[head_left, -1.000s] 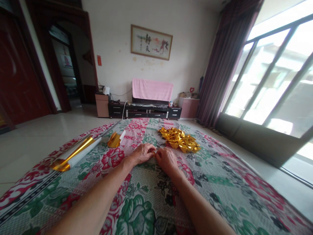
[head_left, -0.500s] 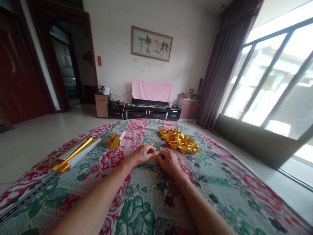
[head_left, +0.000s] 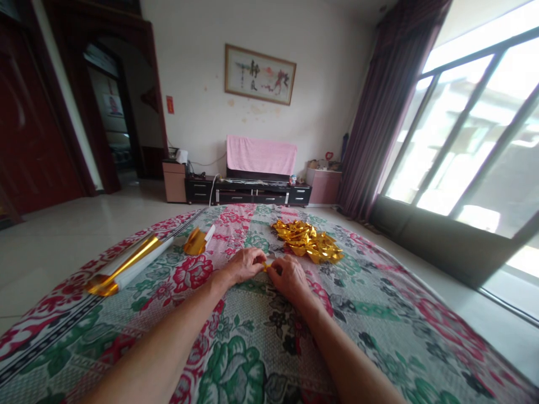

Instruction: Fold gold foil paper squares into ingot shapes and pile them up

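Note:
My left hand [head_left: 245, 264] and my right hand [head_left: 289, 274] meet near the middle of the flowered cloth. Between their pinched fingertips is a small piece of gold foil paper [head_left: 265, 266], mostly covered by the fingers. Just beyond my right hand lies a heap of folded gold foil pieces [head_left: 309, 241]. Left of my hands rests a small curled stack of gold foil sheets [head_left: 196, 241] with a white side showing. Farther left is a larger roll of gold and white foil paper [head_left: 130, 266], lying at a slant.
The flowered cloth [head_left: 236, 370] covers the broad surface under my arms. Past its far edge stands a low black TV cabinet [head_left: 238, 196], with a pink towel [head_left: 261, 152] draped over what stands on it. A purple curtain [head_left: 379, 106] and large windows are on the right.
My hands stay in nearly the same place, fingers shifting slightly on the small foil piece. A little more of its gold shows between the fingertips. The heap and rolls have not moved.

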